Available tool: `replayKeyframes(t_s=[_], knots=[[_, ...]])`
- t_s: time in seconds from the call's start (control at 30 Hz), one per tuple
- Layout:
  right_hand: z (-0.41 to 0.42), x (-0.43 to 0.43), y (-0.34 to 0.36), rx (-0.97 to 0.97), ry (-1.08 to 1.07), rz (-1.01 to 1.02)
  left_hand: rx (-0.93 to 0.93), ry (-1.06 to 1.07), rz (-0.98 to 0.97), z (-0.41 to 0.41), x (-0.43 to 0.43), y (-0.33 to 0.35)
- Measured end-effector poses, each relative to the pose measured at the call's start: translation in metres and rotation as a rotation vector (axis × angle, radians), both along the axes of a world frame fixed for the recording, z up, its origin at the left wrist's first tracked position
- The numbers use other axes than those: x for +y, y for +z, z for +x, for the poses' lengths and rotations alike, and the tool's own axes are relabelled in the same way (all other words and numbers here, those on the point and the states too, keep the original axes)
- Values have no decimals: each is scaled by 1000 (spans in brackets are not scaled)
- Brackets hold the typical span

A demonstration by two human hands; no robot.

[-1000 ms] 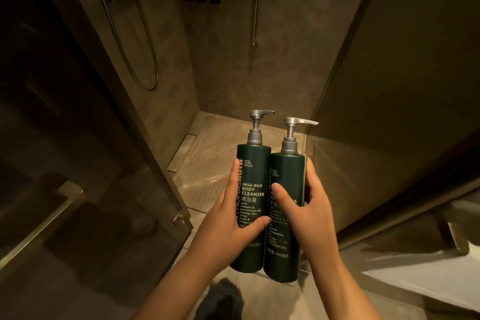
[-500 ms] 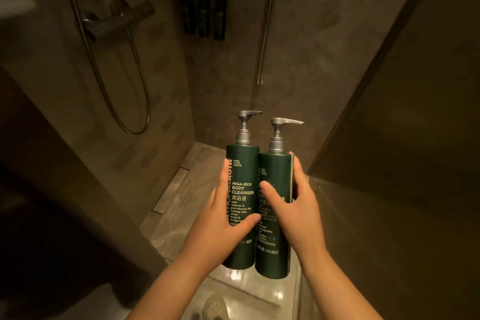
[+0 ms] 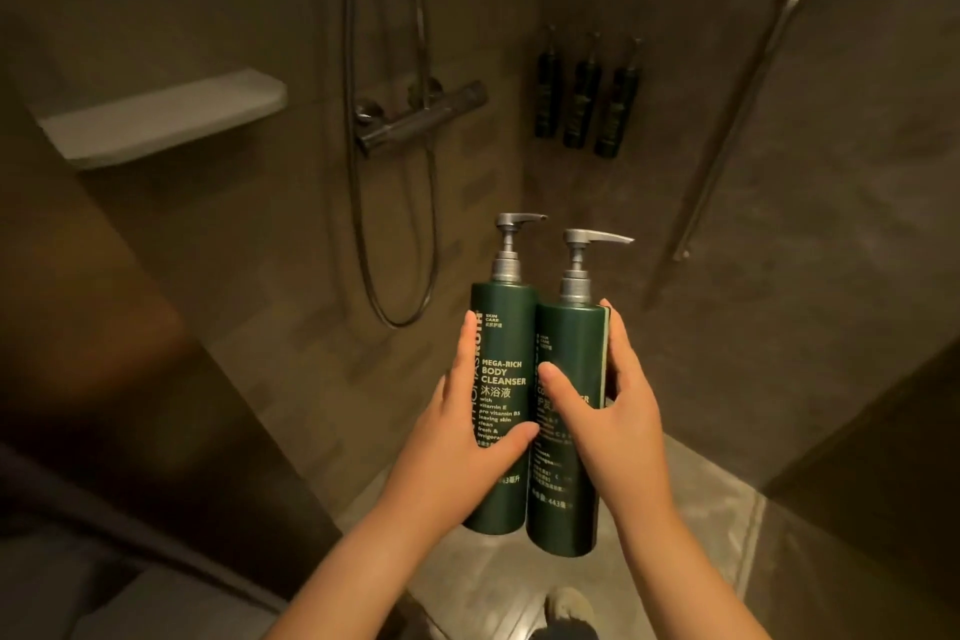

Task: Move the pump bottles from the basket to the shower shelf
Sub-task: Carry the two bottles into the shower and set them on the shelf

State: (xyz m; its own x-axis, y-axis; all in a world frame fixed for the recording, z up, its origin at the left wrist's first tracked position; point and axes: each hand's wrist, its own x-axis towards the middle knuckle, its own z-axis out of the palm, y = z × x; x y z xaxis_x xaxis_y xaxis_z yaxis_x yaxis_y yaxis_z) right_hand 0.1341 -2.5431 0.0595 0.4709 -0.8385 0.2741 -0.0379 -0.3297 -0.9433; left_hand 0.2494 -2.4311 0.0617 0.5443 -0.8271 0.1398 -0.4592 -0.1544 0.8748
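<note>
Hands are both full: left hand [image 3: 467, 442] is wrapped round a dark green plastic pump bottle [image 3: 501, 322] with a grey pump head, labelled body cleanser, thumb across the front and fingers up its left side. Right hand [image 3: 618, 426] grips a second dark green pump bottle [image 3: 569, 338] the same way, thumb on the label, fingers curled round the far side. Both are upright, touching side by side, held in mid-air. Pale flat shower shelf [image 3: 166, 120] sits well apart, up on the left wall. Dark shower mixer bar [image 3: 421, 122] and three dark wall-mounted bottles [image 3: 584, 94] are further back, with a metal grab rail [image 3: 727, 135] on the right.
</note>
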Motion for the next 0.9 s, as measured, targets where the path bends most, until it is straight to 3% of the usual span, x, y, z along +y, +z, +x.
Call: replayKeyframes(t_s=[0.53,0.9], knots=[[185,-138,72,-164,715,-108,-75,646,-196,91,-95,49],[281,-133,129,-325,1108,-189,-274,1005,-223,135,-93,99]])
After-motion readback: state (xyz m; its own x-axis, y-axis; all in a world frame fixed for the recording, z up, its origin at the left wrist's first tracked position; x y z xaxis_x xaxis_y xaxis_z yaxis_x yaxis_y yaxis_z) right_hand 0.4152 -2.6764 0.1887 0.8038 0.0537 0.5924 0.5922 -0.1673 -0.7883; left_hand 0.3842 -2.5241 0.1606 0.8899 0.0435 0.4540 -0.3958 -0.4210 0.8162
